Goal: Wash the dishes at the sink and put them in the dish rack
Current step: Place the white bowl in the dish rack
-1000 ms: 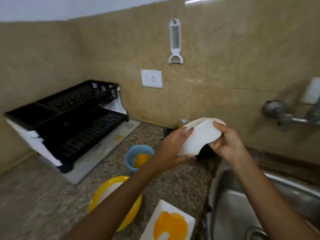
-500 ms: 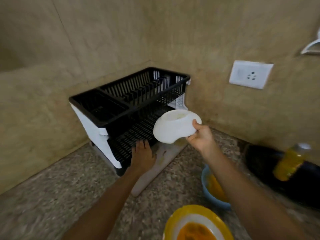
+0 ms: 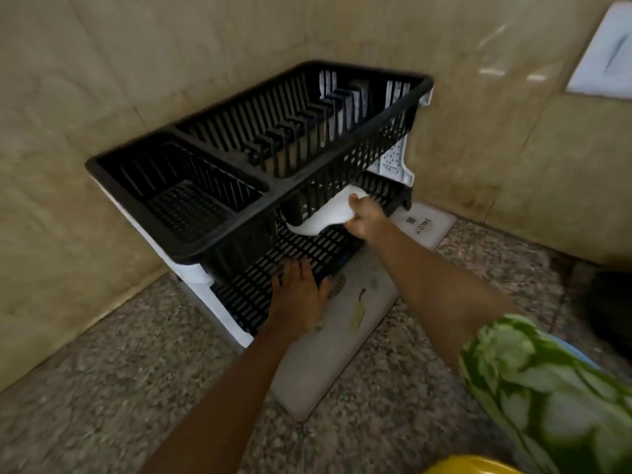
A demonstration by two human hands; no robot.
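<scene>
Sliding the bowl onto the rack's lower shelf, the right hand pinched its rim while the left hand, fingers spread flat, steadied the near edge; lowering it level before letting go seemed wise.

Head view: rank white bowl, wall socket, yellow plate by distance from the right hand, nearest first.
1. white bowl: held in the right hand, at the rack's lower tier.
2. wall socket: upper right on the wall.
3. yellow plate: bottom edge.

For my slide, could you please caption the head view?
Right hand slides a white bowl into the dish rack's lower tier while the left hand rests on it.
</scene>
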